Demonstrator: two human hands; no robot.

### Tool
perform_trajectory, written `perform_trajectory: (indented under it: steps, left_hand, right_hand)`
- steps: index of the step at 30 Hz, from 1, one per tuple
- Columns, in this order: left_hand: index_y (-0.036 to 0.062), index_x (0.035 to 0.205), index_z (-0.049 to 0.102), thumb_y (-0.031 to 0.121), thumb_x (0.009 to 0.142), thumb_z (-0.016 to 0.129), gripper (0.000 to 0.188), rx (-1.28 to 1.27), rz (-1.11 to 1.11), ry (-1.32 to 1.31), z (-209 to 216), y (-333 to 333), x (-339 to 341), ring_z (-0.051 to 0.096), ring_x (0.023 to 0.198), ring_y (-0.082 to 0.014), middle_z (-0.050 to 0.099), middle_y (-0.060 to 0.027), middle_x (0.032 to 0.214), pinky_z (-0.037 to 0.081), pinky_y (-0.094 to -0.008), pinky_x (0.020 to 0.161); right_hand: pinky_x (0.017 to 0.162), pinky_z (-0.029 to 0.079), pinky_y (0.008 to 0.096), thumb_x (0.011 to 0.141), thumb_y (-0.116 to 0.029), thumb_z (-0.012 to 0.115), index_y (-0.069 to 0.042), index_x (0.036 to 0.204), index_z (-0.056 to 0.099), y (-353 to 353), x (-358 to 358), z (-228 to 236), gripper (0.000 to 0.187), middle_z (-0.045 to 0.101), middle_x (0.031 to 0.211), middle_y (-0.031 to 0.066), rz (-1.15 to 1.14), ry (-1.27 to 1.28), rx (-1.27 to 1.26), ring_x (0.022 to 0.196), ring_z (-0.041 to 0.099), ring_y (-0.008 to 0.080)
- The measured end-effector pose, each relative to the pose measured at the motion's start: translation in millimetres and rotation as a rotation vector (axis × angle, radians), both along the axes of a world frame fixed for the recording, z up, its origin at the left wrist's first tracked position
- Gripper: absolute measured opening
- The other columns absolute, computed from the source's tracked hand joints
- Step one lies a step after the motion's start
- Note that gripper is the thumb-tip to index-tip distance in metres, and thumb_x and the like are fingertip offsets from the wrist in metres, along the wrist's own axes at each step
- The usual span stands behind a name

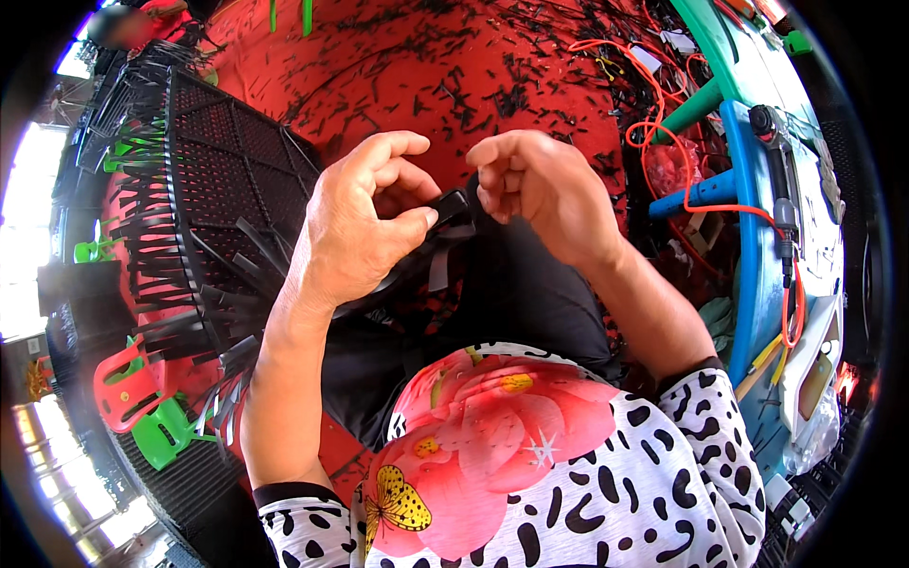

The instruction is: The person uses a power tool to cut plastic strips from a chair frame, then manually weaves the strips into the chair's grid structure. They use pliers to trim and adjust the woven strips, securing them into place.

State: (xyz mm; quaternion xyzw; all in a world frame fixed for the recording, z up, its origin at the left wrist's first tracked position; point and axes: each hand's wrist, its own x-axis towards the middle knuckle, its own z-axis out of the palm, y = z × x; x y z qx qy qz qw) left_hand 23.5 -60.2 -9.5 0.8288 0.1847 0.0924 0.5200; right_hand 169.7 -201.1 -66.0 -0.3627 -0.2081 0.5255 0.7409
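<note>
My left hand (355, 222) is bent over my lap, its thumb pressed on the side of a short black block-like end (452, 204) that looks like part of a frame. Its index finger arches above, apart from that piece. Just to the right, my right hand (554, 194) is curled, fingers bent in toward the palm; whatever they hold, if anything, is hidden. A flat black strip (438, 270) hangs below the block. Left of my arm stands a black woven panel (246, 156) with many loose strip ends (156, 237) sticking out along its edge.
Black offcuts (454, 90) litter the red floor (379, 57). A blue-edged table (743, 246) on the right bears a black hand tool (778, 170) with an orange hose (653, 128). Red (131, 386) and green chairs (166, 434) stand at left; a person (156, 24) is far left.
</note>
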Motion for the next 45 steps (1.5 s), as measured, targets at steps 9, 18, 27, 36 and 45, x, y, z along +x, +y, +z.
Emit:
perform_trajectory:
  steps: [9, 18, 27, 36, 45]
  left_hand:
    - [-0.0029, 0.113, 0.052, -0.004, 0.073, 0.062, 0.041, -0.002, 0.080, 0.100, 5, -4, 2, 0.058, 0.066, -0.0101, 0.065, -0.0075, 0.080, 0.047, -0.0246, 0.061]
    - [0.0006, 0.113, 0.050, -0.009, 0.065, 0.054, 0.049, 0.692, 0.003, -0.108, 1, -23, 3, 0.060, 0.069, -0.0323, 0.059, -0.0138, 0.076, 0.049, -0.0401, 0.061]
    - [-0.0023, 0.107, 0.049, -0.014, 0.065, 0.059, 0.045, 1.122, -0.045, -0.463, -22, -24, 1, 0.055, 0.058, -0.0258, 0.057, -0.0099, 0.072, 0.045, -0.0357, 0.054]
    - [-0.0005, 0.108, 0.046, -0.014, 0.064, 0.063, 0.050, 1.146, -0.071, -0.526, -25, -25, -3, 0.055, 0.058, -0.0278, 0.057, -0.0125, 0.073, 0.043, -0.0371, 0.054]
    - [-0.0013, 0.109, 0.046, -0.014, 0.066, 0.063, 0.047, 1.095, -0.127, -0.548, -27, -23, -9, 0.058, 0.061, -0.0262, 0.060, -0.0112, 0.074, 0.046, -0.0382, 0.057]
  right_hand:
    - [0.057, 0.044, 0.0241, 0.079, -0.014, 0.064, 0.000, 0.084, 0.067, 23, 12, 9, 0.014, 0.060, 0.067, 0.0008, 0.176, -0.680, -0.133, 0.061, 0.053, 0.0081]
    - [0.062, 0.048, 0.0321, 0.070, -0.010, 0.067, -0.001, 0.078, 0.062, 31, 20, 17, 0.013, 0.060, 0.074, 0.0100, 0.134, -1.244, 0.088, 0.069, 0.061, 0.0210]
    - [0.064, 0.049, 0.0375, 0.067, -0.016, 0.066, 0.000, 0.075, 0.063, 40, 29, 33, 0.018, 0.059, 0.069, 0.0138, 0.291, -1.376, 0.144, 0.071, 0.061, 0.0288]
    - [0.066, 0.049, 0.0426, 0.071, -0.014, 0.062, 0.000, 0.075, 0.063, 39, 23, 34, 0.015, 0.060, 0.073, 0.0153, 0.150, -1.666, 0.311, 0.076, 0.060, 0.0332]
    - [0.066, 0.049, 0.0390, 0.072, -0.009, 0.064, 0.000, 0.080, 0.064, 32, 25, 15, 0.012, 0.059, 0.072, 0.0142, 0.125, -1.414, 0.408, 0.073, 0.060, 0.0311]
